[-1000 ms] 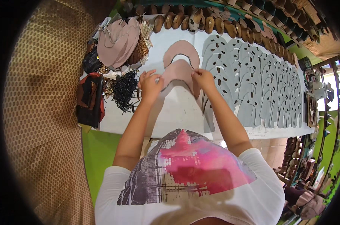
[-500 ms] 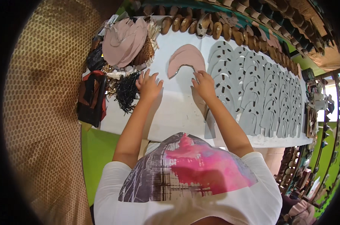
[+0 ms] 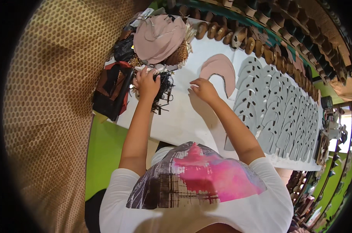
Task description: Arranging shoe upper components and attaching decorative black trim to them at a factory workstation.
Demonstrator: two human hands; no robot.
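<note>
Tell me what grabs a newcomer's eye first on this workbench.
Rows of overlapping grey cut-out pieces fill the right side of the white table. A pink curved piece lies beside the right hand, while the left hand reaches into black tangled cords below a heap of pink pieces.

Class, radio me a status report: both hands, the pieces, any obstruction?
Left hand on black tangled trim, grip unclear. Right hand open, beside pink curved leather cut-out. Grey perforated pieces alongside, nothing blocking.

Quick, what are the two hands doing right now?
Left hand: fingers curled into the pile of dark trimmings; whether it grips anything cannot be told.
Right hand: open, holding nothing, on the white table beside the pink cut piece.
</note>
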